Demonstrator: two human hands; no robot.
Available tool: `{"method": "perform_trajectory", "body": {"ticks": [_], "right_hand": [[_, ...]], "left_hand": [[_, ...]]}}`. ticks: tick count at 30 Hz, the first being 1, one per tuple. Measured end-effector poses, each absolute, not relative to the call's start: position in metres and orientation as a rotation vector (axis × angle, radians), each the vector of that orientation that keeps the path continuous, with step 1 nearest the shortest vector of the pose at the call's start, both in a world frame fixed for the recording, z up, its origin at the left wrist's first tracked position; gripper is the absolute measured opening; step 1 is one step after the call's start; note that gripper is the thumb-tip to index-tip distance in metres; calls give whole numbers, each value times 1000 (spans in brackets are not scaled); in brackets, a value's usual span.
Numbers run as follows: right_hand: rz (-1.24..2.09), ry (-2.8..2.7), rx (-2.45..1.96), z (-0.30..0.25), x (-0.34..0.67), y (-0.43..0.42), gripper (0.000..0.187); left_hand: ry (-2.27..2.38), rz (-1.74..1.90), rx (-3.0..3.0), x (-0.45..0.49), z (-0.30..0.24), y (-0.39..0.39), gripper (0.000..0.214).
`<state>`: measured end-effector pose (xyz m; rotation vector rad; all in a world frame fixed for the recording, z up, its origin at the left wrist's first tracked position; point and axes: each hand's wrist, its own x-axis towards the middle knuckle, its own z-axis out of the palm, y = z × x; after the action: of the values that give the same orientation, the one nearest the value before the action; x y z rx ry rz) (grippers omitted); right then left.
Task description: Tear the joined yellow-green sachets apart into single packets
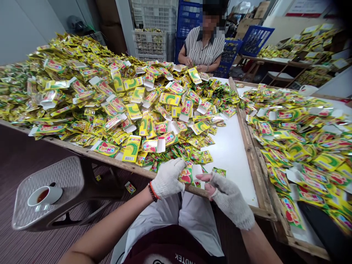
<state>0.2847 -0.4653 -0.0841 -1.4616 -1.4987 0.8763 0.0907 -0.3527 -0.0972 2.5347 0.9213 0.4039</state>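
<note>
My left hand, in a white knit glove, is closed around a small yellow-and-red carton with a white flap, held just above the near edge of the wooden-framed table. My right hand, in a fingerless grey glove, touches the carton's white flap with its bare fingertips stretched out. A huge pile of yellow-green sachets and flat cartons covers the table right behind my hands.
A second table on the right holds more sachets and cartons. Across the pile a person in a striped shirt handles packets. At my left a brown plastic stool carries a cup of tea. Crates stand at the back.
</note>
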Motion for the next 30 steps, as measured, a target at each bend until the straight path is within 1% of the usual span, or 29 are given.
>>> {"method": "perform_trajectory", "body": {"ticks": [1,3,5,6,9,11,14,15,17,18,20,22,24,26,28,30], "right_hand": [[712,-1627,-1442,-86,289,-467,21],[512,-1884,-1340,-88,294,-469,30],[483,-2113,-1294,-89,292,-470,40],[490,-2202,-1306,-88,290,-470,41],[495,-2375,-1413,-84,281,-469,38],[447,-2433,-1450,-83,278,-468,34],[229,-2482,-1408,-82,277,-468,28],[133,-2481,-1375,-82,277,-469,28],[18,-2454,-1320,-79,277,-472,30],[42,-2434,-1278,-78,278,-475,31],[222,-2314,-1202,-77,282,-482,33],[421,-2029,-1228,-79,288,-488,30],[603,-1658,-1346,-85,293,-492,24],[843,-1403,-1434,-92,296,-492,28],[1152,-1342,-1475,-98,296,-490,30],[1367,-1354,-1528,-100,300,-488,27]], "left_hand": [[869,407,2524,89,-96,-350,56],[764,385,2534,87,-94,-347,54],[657,322,2549,88,-93,-348,50],[597,292,2543,90,-92,-351,48],[460,242,2469,96,-91,-360,44],[450,240,2387,97,-89,-363,48],[473,251,2096,92,-83,-358,60],[481,233,1971,89,-81,-354,60],[476,119,1760,83,-79,-345,53],[461,44,1680,81,-79,-342,49],[428,-60,1564,77,-81,-339,45],[452,-8,1494,76,-85,-342,44],[495,87,1494,79,-88,-349,42],[511,134,1553,86,-90,-358,39],[497,149,1627,94,-91,-364,38],[505,217,1689,101,-91,-364,38]]}}
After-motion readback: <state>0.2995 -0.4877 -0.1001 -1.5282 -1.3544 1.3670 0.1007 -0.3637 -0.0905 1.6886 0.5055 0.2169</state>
